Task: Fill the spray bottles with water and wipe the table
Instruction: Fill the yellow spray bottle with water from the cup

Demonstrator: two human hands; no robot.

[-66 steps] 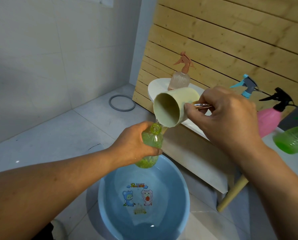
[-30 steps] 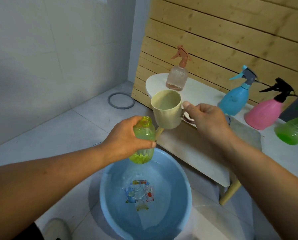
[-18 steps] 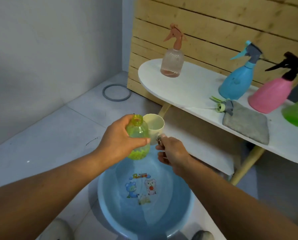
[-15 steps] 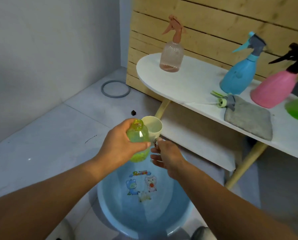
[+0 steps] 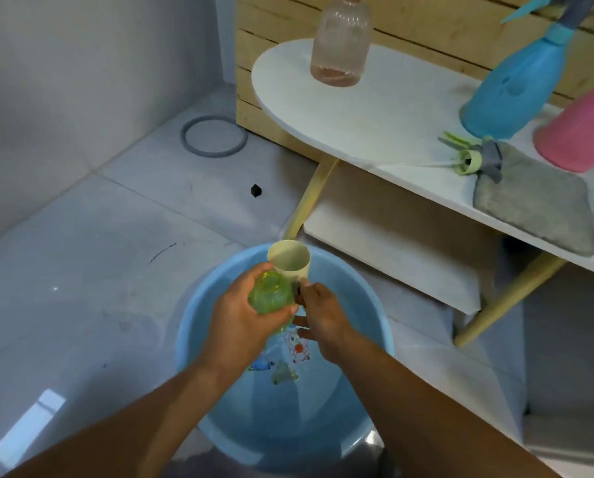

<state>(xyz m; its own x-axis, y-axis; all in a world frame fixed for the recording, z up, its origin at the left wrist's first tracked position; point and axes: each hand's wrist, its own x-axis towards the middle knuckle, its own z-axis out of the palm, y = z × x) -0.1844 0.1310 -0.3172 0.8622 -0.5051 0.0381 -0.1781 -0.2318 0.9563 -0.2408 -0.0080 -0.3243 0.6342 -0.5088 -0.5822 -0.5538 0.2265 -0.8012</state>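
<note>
Left grip: left hand (image 5: 240,322) curls its fingers and thumb round a small translucent green plastic bottle (image 5: 271,300), open mouth up, no sprayer on it.
Right grip: right hand (image 5: 323,320) closes on the handle side of a pale yellow plastic cup (image 5: 289,262); the handle itself is hidden by the fingers.
Cup: upright, just beyond the left grip, touching or almost touching the bottle; I cannot tell which.
Below both grips: round light-blue plastic basin (image 5: 368,294) on the tiled floor, cartoon print showing on its bottom.
Beyond and right of the grips: white oval surface (image 5: 374,108) on pale wooden legs.
On the surface: clear pinkish ribbed bottle (image 5: 340,43), blue spray bottle (image 5: 509,88), pink spray bottle (image 5: 581,132), grey folded cloth (image 5: 537,201), and a loose green-and-grey sprayer head (image 5: 475,155) lying at the cloth's near-left corner.
Far left of the grips: grey ring (image 5: 213,136) flat on the floor by the wall.
</note>
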